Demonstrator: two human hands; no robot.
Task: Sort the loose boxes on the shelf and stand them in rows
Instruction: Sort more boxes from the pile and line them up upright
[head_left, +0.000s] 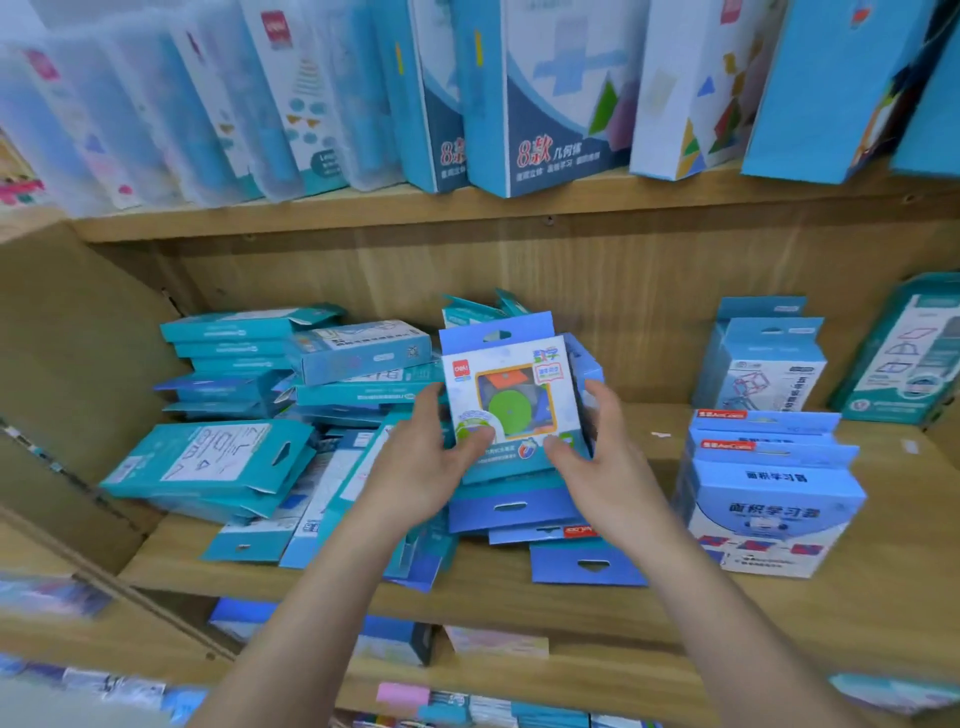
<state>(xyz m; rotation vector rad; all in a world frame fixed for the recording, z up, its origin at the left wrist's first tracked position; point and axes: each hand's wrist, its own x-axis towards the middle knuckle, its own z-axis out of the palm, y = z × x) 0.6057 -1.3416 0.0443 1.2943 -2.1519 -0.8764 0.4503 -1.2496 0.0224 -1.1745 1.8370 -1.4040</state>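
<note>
A blue box with a clear window showing a green disc and an orange shape (506, 387) stands upright in the middle of the wooden shelf (524, 587). My left hand (423, 462) grips its lower left side and my right hand (605, 462) its lower right side. More blue boxes of the same kind (582, 364) stand just behind it. Beneath and in front lie flat blue boxes (511, 509). A loose heap of teal boxes (244, 457) covers the shelf's left half.
At the right, a row of blue boxes (769, 499) stands on the shelf, with taller boxes (769, 364) behind it and a teal box (904, 353) at the far right. The upper shelf holds large upright boxes (550, 88). Lower shelves carry more packets (395, 642).
</note>
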